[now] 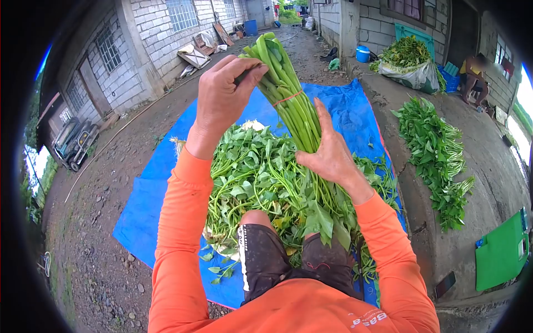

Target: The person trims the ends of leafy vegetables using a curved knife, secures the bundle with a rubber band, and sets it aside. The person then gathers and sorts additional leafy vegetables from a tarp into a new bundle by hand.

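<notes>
A long bundle of green leafy stems is held up in front of me, its cut ends at the top and its leaves hanging down. A thin red band circles the stems. My right hand grips the bundle below the band, thumb across the front. Near the top ends is my left hand, thumb and fingertips pinched together beside the stems; whether anything is between them is hidden. Beneath both hands lies a large heap of loose greens on a blue tarp.
Tied bundles of greens lie in a row on the concrete at the right. Behind them stand a full white sack, a blue bucket and a seated person. A green board and a phone are at the lower right.
</notes>
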A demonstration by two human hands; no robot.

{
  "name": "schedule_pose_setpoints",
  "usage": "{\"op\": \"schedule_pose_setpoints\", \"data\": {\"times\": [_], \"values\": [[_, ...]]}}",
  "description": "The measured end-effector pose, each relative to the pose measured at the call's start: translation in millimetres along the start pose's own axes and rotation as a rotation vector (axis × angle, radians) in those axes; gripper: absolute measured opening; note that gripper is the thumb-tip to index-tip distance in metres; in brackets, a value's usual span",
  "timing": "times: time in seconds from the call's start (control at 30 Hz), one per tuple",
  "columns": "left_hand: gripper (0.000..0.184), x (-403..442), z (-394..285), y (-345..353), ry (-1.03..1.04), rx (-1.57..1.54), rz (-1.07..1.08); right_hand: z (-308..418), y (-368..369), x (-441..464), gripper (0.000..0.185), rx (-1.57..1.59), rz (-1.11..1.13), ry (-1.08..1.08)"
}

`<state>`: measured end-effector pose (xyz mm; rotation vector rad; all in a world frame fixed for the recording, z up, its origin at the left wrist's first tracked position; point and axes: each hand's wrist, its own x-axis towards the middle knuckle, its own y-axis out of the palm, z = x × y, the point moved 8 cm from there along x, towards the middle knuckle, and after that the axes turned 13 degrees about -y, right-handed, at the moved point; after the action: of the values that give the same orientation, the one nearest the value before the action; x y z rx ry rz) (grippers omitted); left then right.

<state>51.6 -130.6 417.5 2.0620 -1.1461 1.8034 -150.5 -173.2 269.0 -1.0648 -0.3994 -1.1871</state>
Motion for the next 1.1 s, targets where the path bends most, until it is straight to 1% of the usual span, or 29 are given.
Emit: {"op": "schedule_pose_setpoints", "data": {"times": [0.07,0.17,0.23,0.33,0.37,0.4,0.43,0.47,0.5,0.53,0.6,0.67,0.7,0.77,0.8,0.87,0.9,0.93,0.97,1.0,1.03,1.07,1.1], "values": [[0.018,6,1,-4,0.038,0.021,-0.017,2,-2,-5,0.118,0.031,0.022,0.018],[0.022,25,16,-36,-0.016,0.108,-0.306,4,-6,-11,0.117,0.068,0.026,0.02],[0.028,49,85,-51,-0.476,0.052,-0.219,5,-8,-19,0.117,0.099,0.032,0.039],[0.036,62,177,-44,-0.345,0.812,-0.081,1,-13,-27,0.118,0.012,0.046,0.031],[0.047,45,188,-44,-0.4,1.064,-0.058,0,-14,-31,0.118,-0.013,0.049,0.028],[0.063,23,192,-43,-0.431,1.301,-0.031,-1,-13,-33,0.119,-0.042,0.042,0.026],[0.082,20,221,-37,-0.315,0.997,0.165,-6,-25,-36,0.119,-0.11,0.015,0.038],[0.083,0,215,-27,-0.385,0.493,0.3,-11,-28,-40,0.118,-0.123,-0.003,0.058],[0.084,-33,183,-1,-0.888,-0.058,0.48,-8,-34,-41,0.118,-0.114,-0.004,0.07],[0.083,-60,126,15,-0.963,-0.236,0.526,-9,-32,-43,0.114,-0.189,-0.069,0.027],[0.072,-103,62,62,-0.899,-0.678,0.379,-3,-25,-46,0.115,-0.327,-0.158,-0.018],[0.059,-106,28,108,-0.857,-0.937,0.252,7,-4,-45,0.12,-0.541,-0.125,-0.021],[0.053,-101,20,120,-0.832,-1.055,0.164,12,4,-49,0.121,-0.491,-0.114,-0.02],[0.042,-79,17,136,-0.786,-0.885,0.223,21,8,-52,0.125,-0.39,-0.111,-0.033],[0.037,-66,14,143,-0.754,-0.802,0.254,22,-4,-56,0.129,-0.238,-0.144,-0.035],[0.039,-59,-6,145,-0.695,-0.788,0.394,23,-35,-69,0.138,0.064,-0.213,-0.053],[0.041,-62,-21,143,-0.675,-0.774,0.45,13,-50,-73,0.148,0.142,-0.227,0.012],[0.043,-66,-36,142,-0.664,-0.753,0.507,8,-56,-73,0.15,0.195,-0.241,-0.013],[0.057,-69,-50,144,-0.657,-0.786,0.561,5,-60,-76,0.152,0.254,-0.254,-0.033],[0.061,-72,-66,147,-0.629,-0.855,0.606,3,-63,-77,0.155,0.313,-0.264,-0.058],[0.065,-72,-81,150,-0.596,-0.923,0.646,13,-61,-75,0.153,0.468,-0.169,0.022],[0.069,-71,-93,151,-0.56,-0.991,0.683,14,-57,-74,0.149,0.528,-0.235,-0.021],[0.08,-66,-97,151,-0.544,-0.983,0.649,14,-48,-73,0.144,0.587,-0.298,-0.065]]}}
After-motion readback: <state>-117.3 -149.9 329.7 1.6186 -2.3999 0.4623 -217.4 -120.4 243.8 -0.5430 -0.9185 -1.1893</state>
